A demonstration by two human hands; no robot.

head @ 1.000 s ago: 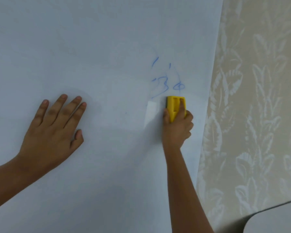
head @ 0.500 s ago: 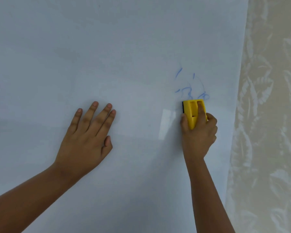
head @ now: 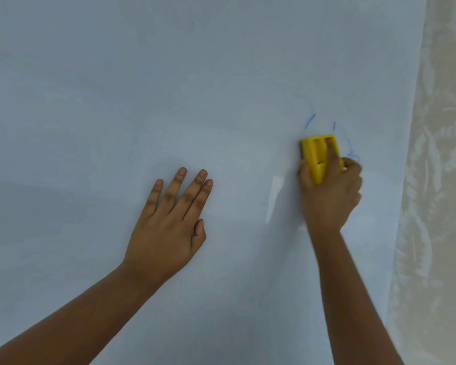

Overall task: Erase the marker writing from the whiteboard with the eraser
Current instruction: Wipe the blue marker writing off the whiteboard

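The whiteboard (head: 169, 88) fills most of the view. My right hand (head: 329, 196) grips a yellow eraser (head: 316, 156) and presses it flat against the board near its right edge. Faint blue marker strokes (head: 309, 121) show just above the eraser, and a small blue scribble (head: 353, 155) sits right of it. Whatever writing lies under the eraser is hidden. My left hand (head: 169, 227) rests flat on the board, fingers spread slightly, well to the left of the eraser and holding nothing.
A cream wall with a pale leaf pattern (head: 440, 180) borders the board's right edge (head: 408, 167). A bright glare patch (head: 274, 198) lies on the board between my hands.
My right hand slid the eraser up over the blue writing, so the middle strokes are now covered or wiped. The view shifted, so both hands sit further right and lower in frame.
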